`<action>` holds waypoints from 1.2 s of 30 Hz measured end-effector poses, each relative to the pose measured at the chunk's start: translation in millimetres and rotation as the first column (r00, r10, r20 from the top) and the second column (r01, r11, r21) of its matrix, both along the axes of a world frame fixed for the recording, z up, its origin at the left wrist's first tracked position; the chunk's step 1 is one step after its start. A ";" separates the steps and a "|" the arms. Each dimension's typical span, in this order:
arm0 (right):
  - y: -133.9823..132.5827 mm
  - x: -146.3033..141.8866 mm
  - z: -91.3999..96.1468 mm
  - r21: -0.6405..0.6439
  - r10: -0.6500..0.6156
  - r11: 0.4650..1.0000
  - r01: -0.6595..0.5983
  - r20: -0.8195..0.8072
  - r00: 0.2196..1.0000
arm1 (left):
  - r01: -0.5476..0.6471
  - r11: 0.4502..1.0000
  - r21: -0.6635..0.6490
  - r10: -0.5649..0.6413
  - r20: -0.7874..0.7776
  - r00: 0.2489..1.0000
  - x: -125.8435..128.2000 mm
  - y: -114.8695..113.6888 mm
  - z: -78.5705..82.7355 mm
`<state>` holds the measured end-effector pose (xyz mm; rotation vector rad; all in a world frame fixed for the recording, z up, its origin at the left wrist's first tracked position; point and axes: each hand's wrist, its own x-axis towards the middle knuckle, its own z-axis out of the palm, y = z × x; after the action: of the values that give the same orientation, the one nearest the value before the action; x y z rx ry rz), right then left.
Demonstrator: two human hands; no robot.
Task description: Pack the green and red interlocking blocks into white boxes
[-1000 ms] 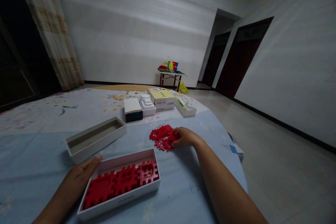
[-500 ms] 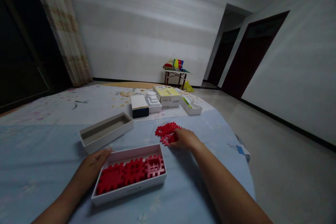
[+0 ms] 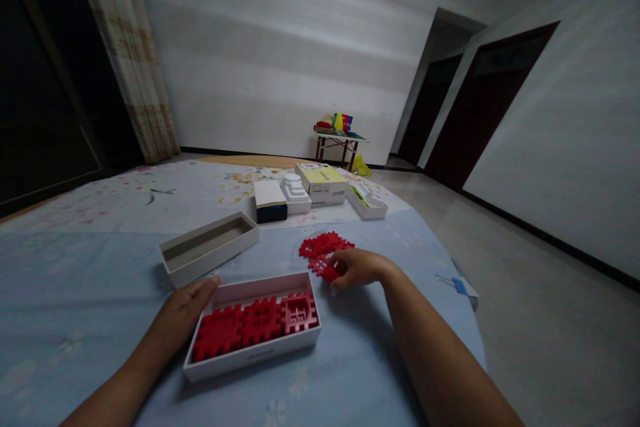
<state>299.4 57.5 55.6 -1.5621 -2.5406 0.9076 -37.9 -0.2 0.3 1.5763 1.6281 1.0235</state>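
Left hand steadies the box while the right picks a red tile from the pile.

The left hand (image 3: 187, 303) lies flat, fingers spread and gripping nothing, against the left end of the box (image 3: 253, 353), likely to keep it from sliding on the bed (image 3: 75, 293). Red tiles (image 3: 257, 321) sit in a row inside. Right of the box, the right hand (image 3: 357, 267) pinches one tile (image 3: 327, 271) at the near edge of the pile (image 3: 325, 247). The dim light blurs tile shapes; the fingertips are partly hidden.
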 end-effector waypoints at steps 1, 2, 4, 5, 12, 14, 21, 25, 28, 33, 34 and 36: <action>0.0 -1.0 0.4 0.010 0.009 1.000 -0.009 0.031 0.999 | 0.004 1.000 -0.003 -0.004 0.000 1.000 0.2 -0.1 0.4; 0.2 -1.5 1.0 0.026 0.021 0.999 -0.022 0.055 0.998 | 0.008 1.000 -0.006 -0.008 0.001 1.000 0.4 -0.4 0.8; 0.7 -1.2 1.9 0.067 0.045 0.997 -0.050 0.075 0.996 | 0.012 1.000 -0.006 -0.012 0.001 1.000 0.8 -1.0 1.7; 1.0 -0.5 2.0 0.089 0.050 0.994 -0.057 0.076 0.996 | 0.012 1.000 -0.003 -0.012 0.004 1.000 0.9 -1.3 2.0; 5.9 5.0 -4.8 0.170 -0.052 0.984 0.053 -0.012 0.999 | 0.026 1.000 -0.003 -0.026 -0.008 1.000 -0.5 -0.8 -1.3; 8.3 5.9 -6.8 0.173 -0.073 0.982 0.080 -0.045 0.996 | 0.022 1.000 0.009 -0.022 -0.010 1.000 -0.9 0.0 -2.1; 15.6 7.6 -15.5 0.305 -0.193 0.934 0.185 -0.003 0.981 | -0.013 1.000 0.020 0.012 0.009 1.000 -1.1 1.3 -3.5; 14.7 7.0 -15.4 0.325 -0.197 0.926 0.191 -0.015 0.980 | 0.016 1.000 0.025 -0.016 0.012 1.000 1.7 -1.4 -1.0; 5.3 -2.9 -1.6 0.391 -0.137 0.896 0.211 -0.209 0.968 | 0.016 1.000 0.025 -0.017 0.024 1.000 4.1 -3.1 1.1; -27.4 -51.2 29.8 0.488 0.188 0.872 0.041 -0.410 0.892 | 0.041 0.998 0.044 -0.042 0.026 0.999 4.3 -4.2 -0.2; -33.8 -63.4 33.0 0.498 0.238 0.867 -0.026 -0.367 0.899 | 0.042 0.998 0.048 -0.043 0.025 0.999 4.3 -4.7 -0.2; -43.6 -87.1 34.9 0.503 0.290 0.854 -0.135 -0.244 0.925 | 0.045 0.997 0.055 -0.047 0.033 0.998 5.0 -6.2 1.2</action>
<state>212.3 13.9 90.5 -0.9239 -2.4745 0.4297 -32.9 -6.4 1.5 1.6154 1.5460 1.0721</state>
